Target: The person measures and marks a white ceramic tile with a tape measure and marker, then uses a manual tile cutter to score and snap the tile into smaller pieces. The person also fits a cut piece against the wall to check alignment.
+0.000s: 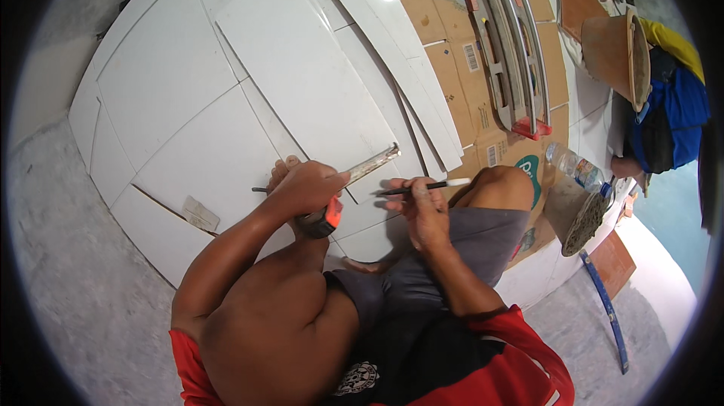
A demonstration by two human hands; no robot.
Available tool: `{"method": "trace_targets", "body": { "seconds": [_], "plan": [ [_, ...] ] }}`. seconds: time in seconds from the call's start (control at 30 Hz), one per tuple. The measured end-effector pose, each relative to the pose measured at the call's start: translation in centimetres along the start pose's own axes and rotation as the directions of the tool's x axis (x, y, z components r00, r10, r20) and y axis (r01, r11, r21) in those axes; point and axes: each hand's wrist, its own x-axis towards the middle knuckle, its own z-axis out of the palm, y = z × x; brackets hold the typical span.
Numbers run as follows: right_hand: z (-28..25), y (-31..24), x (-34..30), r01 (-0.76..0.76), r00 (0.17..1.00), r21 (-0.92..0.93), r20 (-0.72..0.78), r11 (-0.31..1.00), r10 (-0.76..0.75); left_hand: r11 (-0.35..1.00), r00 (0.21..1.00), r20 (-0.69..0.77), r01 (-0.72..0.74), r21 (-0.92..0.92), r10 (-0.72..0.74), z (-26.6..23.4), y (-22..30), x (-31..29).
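Observation:
My left hand [308, 186] is closed around a tape measure [326, 220] with a black and orange case. A short length of its blade [373, 164] sticks out to the right, with the hooked end by the near right corner of a large white tile [302, 66]. Whether the blade touches the tile I cannot tell. In my right hand [427, 217], a black marker [434, 186] with a white end is pinched between the fingers, its dark tip pointing left toward the blade. Part of the tape case is hidden behind my left wrist.
Cut white tile strips [388, 44] lie right of the large tile. Beyond them a red-ended tile cutter [507, 51] rests on flattened cardboard [434, 6]. Farther right are a bucket [607, 51], a plastic bottle [577, 168], a mortar-filled container [566, 210], and a blue bar [607, 312].

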Motion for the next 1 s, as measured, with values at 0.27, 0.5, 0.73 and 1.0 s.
{"method": "trace_targets", "body": {
  "seconds": [0.27,0.5,0.73,1.0],
  "plan": [
    [-2.5,-3.7,-0.4,0.206,0.978,-0.186,0.009,0.961,-0.208,0.995,0.996,0.000,0.092,0.044,-0.092,0.7,1.0,1.9],
    [-2.0,-7.9,2.2,0.330,0.941,-0.315,0.183,0.890,-0.284,0.956,0.979,-0.065,0.203,0.214,-0.193,1.0,0.9,1.9],
    [0.3,-11.7,6.4,0.398,0.899,-0.486,0.377,0.778,-0.225,0.962,0.986,-0.085,0.158,0.224,-0.142,0.5,2.0,0.8],
    [0.2,-11.2,10.1,0.331,0.901,-0.544,0.425,0.771,-0.086,0.968,0.987,-0.070,0.158,0.193,-0.147,0.7,1.8,1.2]
  ]
}}
